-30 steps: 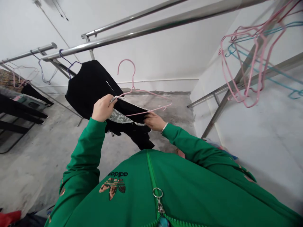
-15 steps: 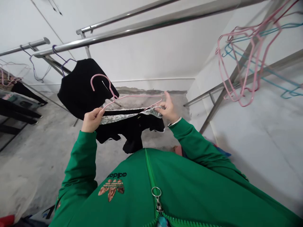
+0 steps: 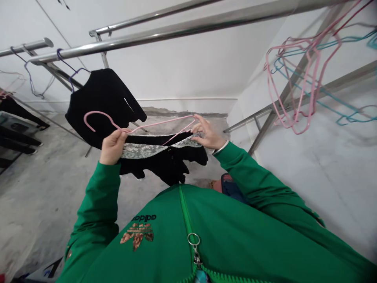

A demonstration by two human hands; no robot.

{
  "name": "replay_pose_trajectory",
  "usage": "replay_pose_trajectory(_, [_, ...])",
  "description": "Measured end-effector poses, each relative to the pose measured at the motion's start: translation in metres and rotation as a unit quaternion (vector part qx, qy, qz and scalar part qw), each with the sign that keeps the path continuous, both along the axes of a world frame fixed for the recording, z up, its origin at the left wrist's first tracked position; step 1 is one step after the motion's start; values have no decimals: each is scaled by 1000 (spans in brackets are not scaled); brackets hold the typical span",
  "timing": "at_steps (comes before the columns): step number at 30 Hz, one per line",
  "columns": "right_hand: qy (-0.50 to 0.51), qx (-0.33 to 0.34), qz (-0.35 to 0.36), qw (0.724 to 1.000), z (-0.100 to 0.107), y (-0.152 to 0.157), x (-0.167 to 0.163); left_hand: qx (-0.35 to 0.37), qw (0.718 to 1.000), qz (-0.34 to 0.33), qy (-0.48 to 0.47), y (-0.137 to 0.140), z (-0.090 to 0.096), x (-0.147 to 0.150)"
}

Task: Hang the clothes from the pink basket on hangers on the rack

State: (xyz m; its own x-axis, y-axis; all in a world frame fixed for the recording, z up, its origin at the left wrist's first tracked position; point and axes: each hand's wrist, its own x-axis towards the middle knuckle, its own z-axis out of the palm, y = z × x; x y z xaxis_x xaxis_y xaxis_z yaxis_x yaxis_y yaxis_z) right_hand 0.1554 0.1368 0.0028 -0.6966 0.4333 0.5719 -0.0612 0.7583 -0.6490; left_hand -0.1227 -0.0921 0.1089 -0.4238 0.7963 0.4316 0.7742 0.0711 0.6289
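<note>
A black garment with a white lace band (image 3: 144, 151) stretches between my two hands in front of my chest. My left hand (image 3: 112, 147) is closed on the garment's left edge, close against the hook end of a pink hanger (image 3: 160, 123). The hanger's curved hook points left, and its far end reaches my right hand (image 3: 208, 135). There my thumb presses the lace edge while my fingers curl over the hanger's tip. The lower part of the garment hangs in loose folds. Part of the hanger lies inside the garment's opening.
A black long-sleeved top (image 3: 101, 102) hangs by a purple hanger from the metal rail (image 3: 153, 37). Pink hangers (image 3: 306, 94) and blue hangers (image 3: 332, 104) dangle at the right. Dark trousers (image 3: 20, 112) hang at the far left. A pink and dark blue item lies below my right sleeve.
The hanger's hook has swung left and down towards my left hand. My right fingers have moved from pointing up to curling over the hanger's end. The view has shifted slightly.
</note>
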Motion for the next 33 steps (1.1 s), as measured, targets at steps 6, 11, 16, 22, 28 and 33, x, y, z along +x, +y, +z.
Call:
replay_pose_trajectory(6, [-132, 168, -29, 976, 6, 12, 19, -83, 996, -10, 32, -6, 2, -11])
replay_pose_trajectory(11, [-95, 205, 4, 974, 17, 4, 20, -82, 976, -13, 199, 3, -13, 5])
replay_pose_trajectory(16, [-41, 162, 3, 986, 16, 1, 23, -21, 951, 59, 302, 8, -13, 12])
replay_pose_trajectory(22, [-103, 142, -47, 983, -2, 9, -2, -10, 946, 65, 318, 11, -1, 16])
replay_pose_trajectory(28, [-122, 210, -39, 969, 6, 8, -30, -10, 938, 47, 343, 9, -1, 18])
replay_pose_trajectory(33, [-102, 245, 22, 964, 17, -10, -47, -37, 941, 25, 337, 16, -10, 22])
